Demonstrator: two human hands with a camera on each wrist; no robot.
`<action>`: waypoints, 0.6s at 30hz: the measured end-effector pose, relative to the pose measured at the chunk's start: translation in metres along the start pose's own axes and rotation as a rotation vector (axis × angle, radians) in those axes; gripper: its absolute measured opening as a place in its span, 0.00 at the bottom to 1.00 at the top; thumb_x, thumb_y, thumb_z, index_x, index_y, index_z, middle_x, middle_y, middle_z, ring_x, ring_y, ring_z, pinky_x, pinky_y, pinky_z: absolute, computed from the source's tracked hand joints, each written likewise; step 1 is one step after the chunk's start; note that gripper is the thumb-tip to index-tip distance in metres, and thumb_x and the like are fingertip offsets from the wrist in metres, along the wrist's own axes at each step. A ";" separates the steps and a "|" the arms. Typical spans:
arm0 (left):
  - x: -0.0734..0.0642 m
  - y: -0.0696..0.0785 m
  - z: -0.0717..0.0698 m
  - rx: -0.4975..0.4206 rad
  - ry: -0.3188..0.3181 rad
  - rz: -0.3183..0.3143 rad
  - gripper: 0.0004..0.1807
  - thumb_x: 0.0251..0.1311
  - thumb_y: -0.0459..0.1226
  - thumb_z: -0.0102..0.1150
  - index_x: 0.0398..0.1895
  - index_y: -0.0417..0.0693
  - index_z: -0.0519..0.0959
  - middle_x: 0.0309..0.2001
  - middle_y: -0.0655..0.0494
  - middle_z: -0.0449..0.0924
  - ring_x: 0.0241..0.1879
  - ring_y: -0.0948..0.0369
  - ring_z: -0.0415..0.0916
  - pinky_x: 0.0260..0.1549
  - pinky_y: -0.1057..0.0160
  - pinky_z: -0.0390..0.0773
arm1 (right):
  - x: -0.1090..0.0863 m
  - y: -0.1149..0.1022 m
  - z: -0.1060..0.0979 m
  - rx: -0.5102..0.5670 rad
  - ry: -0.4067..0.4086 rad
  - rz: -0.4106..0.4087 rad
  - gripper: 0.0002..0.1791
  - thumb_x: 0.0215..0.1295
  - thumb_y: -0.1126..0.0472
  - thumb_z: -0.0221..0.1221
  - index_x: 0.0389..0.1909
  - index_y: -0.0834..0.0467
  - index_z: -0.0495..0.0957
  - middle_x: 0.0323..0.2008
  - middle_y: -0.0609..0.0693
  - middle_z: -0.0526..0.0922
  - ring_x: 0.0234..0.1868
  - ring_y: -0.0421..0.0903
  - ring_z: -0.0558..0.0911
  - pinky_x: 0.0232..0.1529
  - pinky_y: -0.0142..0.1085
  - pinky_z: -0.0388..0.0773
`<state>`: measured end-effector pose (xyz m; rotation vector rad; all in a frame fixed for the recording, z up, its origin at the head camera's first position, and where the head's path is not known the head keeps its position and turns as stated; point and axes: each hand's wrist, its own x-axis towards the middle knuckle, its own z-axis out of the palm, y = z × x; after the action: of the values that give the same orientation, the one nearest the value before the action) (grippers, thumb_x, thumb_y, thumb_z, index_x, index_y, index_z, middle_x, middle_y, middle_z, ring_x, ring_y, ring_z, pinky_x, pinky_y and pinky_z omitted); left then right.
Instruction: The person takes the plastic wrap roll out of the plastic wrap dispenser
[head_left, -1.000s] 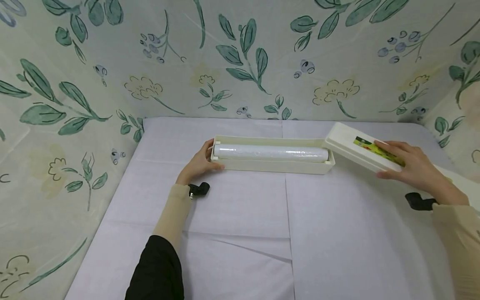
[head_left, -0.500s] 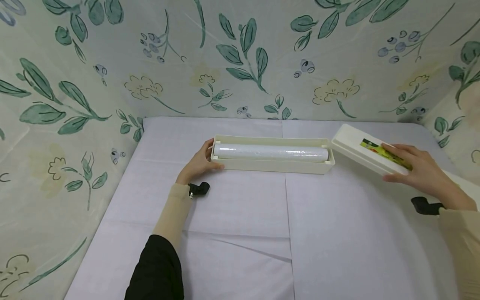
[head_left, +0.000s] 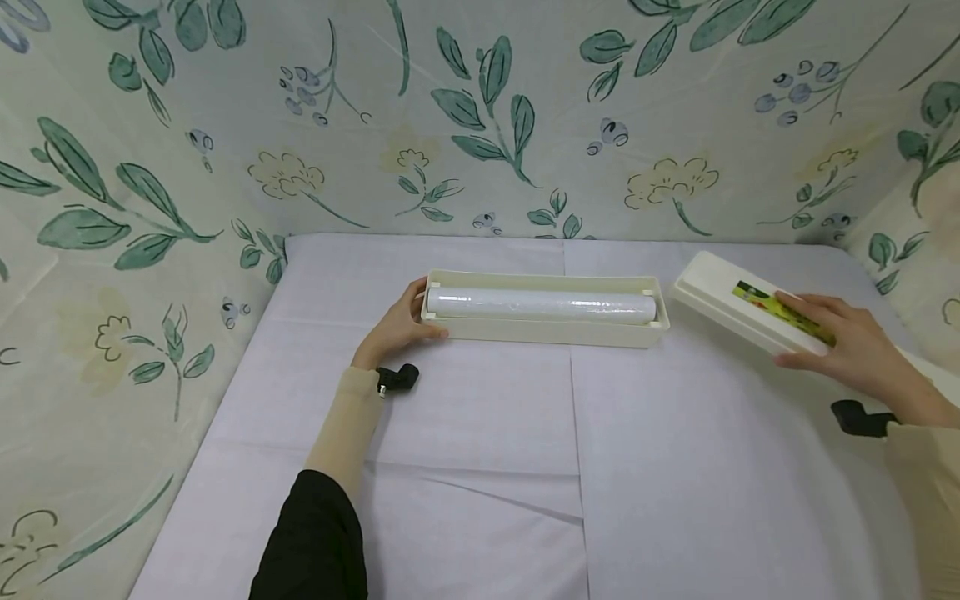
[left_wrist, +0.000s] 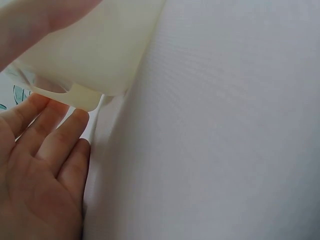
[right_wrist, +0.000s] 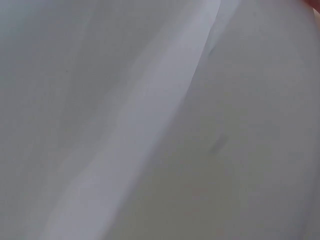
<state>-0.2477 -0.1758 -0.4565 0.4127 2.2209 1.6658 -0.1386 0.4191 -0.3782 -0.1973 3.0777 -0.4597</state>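
A long cream dispenser box (head_left: 547, 332) stands uncovered on the table, with a shiny white roll, like cling film (head_left: 540, 305), lying lengthwise inside. My left hand (head_left: 396, 335) grips its left end, thumb at the front wall and fingers round the back corner. In the left wrist view those fingers (left_wrist: 64, 135) meet the lower edge of the box end. Off to the right, my right hand (head_left: 858, 354) holds the long white lid (head_left: 716, 283), which bears a green and yellow label (head_left: 780, 310). The lid slants, its far end just beyond the box's right end.
A white cloth (head_left: 480, 433) with fold creases covers the table. Floral fabric (head_left: 555, 125) hangs behind it and at both sides. Each wrist wears a small black camera (head_left: 397, 378). Mostly pale lid surface (right_wrist: 240, 165) fills the right part of the right wrist view.
My right hand has carried the lid rightward and slightly toward me, away from the box's right end. The left hand and the box have stayed in place.
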 end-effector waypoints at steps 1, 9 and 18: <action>-0.002 0.004 0.000 -0.004 -0.004 -0.002 0.58 0.45 0.31 0.74 0.75 0.50 0.44 0.72 0.47 0.54 0.69 0.53 0.55 0.66 0.52 0.53 | -0.001 0.001 0.001 -0.004 0.002 0.000 0.57 0.52 0.48 0.70 0.75 0.55 0.45 0.67 0.74 0.48 0.55 0.80 0.52 0.43 0.70 0.52; -0.011 0.023 0.002 -0.016 -0.013 -0.005 0.56 0.46 0.29 0.72 0.75 0.45 0.45 0.71 0.44 0.55 0.68 0.51 0.56 0.65 0.51 0.56 | -0.005 0.014 0.011 0.009 0.003 0.025 0.57 0.52 0.48 0.70 0.75 0.56 0.45 0.66 0.75 0.48 0.54 0.81 0.52 0.40 0.69 0.54; 0.000 -0.002 0.000 0.007 0.009 0.008 0.58 0.46 0.32 0.74 0.75 0.53 0.44 0.71 0.49 0.55 0.68 0.54 0.56 0.65 0.51 0.54 | -0.011 0.024 0.022 0.021 -0.010 0.060 0.57 0.51 0.48 0.71 0.75 0.57 0.45 0.65 0.77 0.49 0.54 0.81 0.52 0.41 0.70 0.53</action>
<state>-0.2482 -0.1761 -0.4587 0.4170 2.2347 1.6679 -0.1296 0.4371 -0.4065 -0.1057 3.0576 -0.4862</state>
